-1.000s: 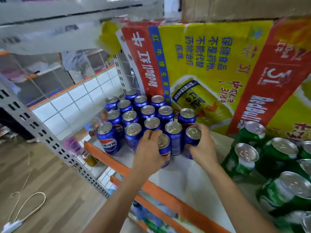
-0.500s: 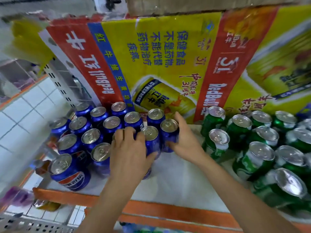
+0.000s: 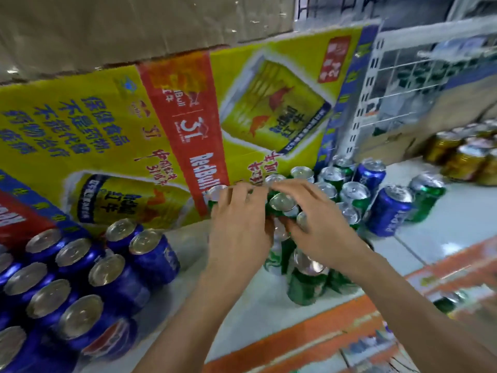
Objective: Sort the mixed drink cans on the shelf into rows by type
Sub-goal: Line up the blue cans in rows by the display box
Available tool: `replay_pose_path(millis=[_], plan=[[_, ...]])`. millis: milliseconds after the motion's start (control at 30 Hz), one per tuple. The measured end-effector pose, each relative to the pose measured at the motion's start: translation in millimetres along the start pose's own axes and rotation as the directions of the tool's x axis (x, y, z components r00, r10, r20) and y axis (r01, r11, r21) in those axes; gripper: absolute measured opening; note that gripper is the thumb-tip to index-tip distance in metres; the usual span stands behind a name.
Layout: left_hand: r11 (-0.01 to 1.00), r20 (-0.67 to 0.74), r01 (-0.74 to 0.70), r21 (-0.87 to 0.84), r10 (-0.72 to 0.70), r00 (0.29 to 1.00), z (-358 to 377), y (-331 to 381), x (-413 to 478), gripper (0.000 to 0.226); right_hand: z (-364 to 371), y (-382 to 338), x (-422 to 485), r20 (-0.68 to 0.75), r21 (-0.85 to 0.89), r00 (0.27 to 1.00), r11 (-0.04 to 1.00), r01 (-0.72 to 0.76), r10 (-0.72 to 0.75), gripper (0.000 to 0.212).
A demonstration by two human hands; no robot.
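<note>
1. The blue cans [image 3: 80, 278] at the left are deep blue with silver tops; one at the front shows a red, white and blue round logo.
2. The green cans [image 3: 306, 286] are bright green with white markings and silver tops.
3. A lone blue can [image 3: 387, 216] among the green ones carries white lettering.
4. The carton [image 3: 107, 125] is yellow, crossed by a red band with white print, and bears blue characters.
5. The gold cans [image 3: 462, 160] are amber-gold.
6. The shelf [image 3: 242, 313] is white with an orange front edge.
7. The plain cardboard [image 3: 107, 28] above is brown.
</note>
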State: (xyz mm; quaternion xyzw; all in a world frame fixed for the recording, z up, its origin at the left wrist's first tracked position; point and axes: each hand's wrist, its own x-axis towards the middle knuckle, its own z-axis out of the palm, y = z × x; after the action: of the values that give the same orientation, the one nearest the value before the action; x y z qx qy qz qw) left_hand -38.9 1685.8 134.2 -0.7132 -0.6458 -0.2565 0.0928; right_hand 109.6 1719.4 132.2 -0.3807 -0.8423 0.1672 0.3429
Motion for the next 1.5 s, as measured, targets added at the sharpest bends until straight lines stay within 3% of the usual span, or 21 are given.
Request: replay_pose_path(millis=[167, 367, 533, 667, 767, 867, 1000, 1267, 1500], plan=[[0.998, 0.07, -0.047, -0.044, 0.05, 0.996, 50, 74, 45, 0.047, -59, 89, -24, -0.074, -0.157, 0.994, 0.983, -0.09, 0.079, 0.046], [0.996, 0.243, -0.054, -0.076, 0.071, 0.967, 110, 150, 105, 0.048, -124, 204, -46, -0.17, -0.192, 0.97, 0.96, -0.204, 0.172, 0.043], [0.994, 0.453, -0.097, -0.043, 0.106, 0.885, 135, 185, 138, 0.059, -159, 263, -43, -0.136, -0.156, 0.962, 0.953, -0.258, 0.238, 0.047], [0.992, 0.564, -0.118, -0.034, 0.116, 0.818, 149, 202, 142, 0.066, -171, 286, -15, 0.013, -0.285, 0.941, 0.903, -0.32, 0.338, 0.052], [0.989, 0.643, -0.148, 0.026, 0.097, 0.759, 160, 208, 143, 0.081, -168, 295, 0, 0.283, -0.422, 0.815, 0.829, -0.367, 0.505, 0.069], [0.97, 0.697, -0.231, 0.08, 0.111, 0.709, 167, 216, 141, 0.084, -163, 298, 2, 0.35, -0.411, 0.813, 0.856, -0.313, 0.465, 0.069], [0.975, 0.66, -0.205, 0.082, 0.101, 0.745, 162, 218, 144, 0.075, -163, 300, 6, 0.322, -0.256, 0.851, 0.904, -0.343, 0.414, 0.066], [0.998, 0.53, -0.039, -0.04, 0.055, 0.846, 97, 206, 144, 0.086, -155, 287, 15, 0.275, 0.054, 0.939, 0.971, -0.231, 0.208, 0.058], [0.963, 0.444, 0.129, -0.238, -0.01, 0.896, 77, 189, 126, 0.069, -118, 282, 13, 0.291, 0.1, 0.956, 0.995, 0.012, -0.04, 0.051]])
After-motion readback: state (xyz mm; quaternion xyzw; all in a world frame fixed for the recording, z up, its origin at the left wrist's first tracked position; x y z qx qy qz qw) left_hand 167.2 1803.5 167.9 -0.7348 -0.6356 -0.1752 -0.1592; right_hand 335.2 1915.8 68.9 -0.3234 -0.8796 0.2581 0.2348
